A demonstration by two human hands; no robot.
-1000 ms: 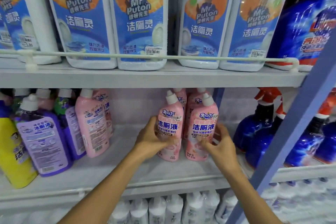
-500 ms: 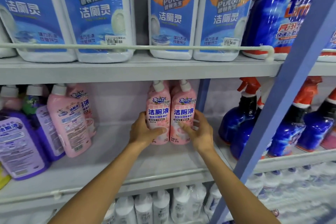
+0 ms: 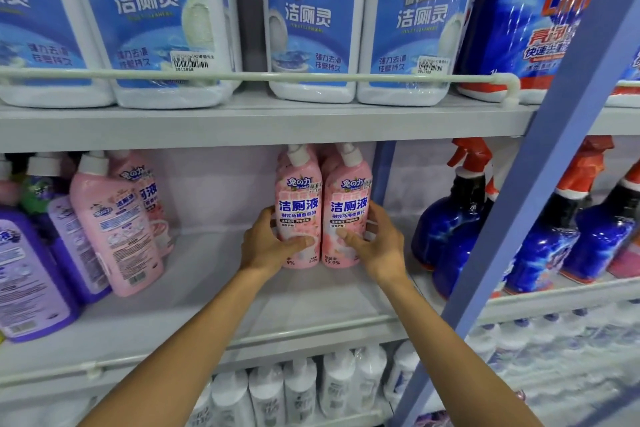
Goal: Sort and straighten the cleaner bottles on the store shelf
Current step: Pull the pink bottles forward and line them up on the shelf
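Two pink cleaner bottles stand upright, side by side and label forward, at the back of the middle shelf (image 3: 311, 308). My left hand (image 3: 268, 246) grips the left pink bottle (image 3: 299, 204), thumb across its lower front. My right hand (image 3: 375, 244) grips the right pink bottle (image 3: 348, 208) the same way. More pink bottles stand hidden behind the pair. Further left, another pink bottle (image 3: 114, 222) leans with its back label facing out, and a second pink one (image 3: 149, 194) is behind it.
Purple bottles (image 3: 31, 274) crowd the shelf's left end. Blue spray bottles with red triggers (image 3: 453, 218) stand to the right, past a blue upright post (image 3: 550, 163). Large white jugs (image 3: 311, 21) sit above behind a rail; white bottles (image 3: 301, 392) fill the shelf below.
Both hands have pushed the two pink bottles back and together on the shelf; they now stand straight and level. The view has drifted closer and to the right.
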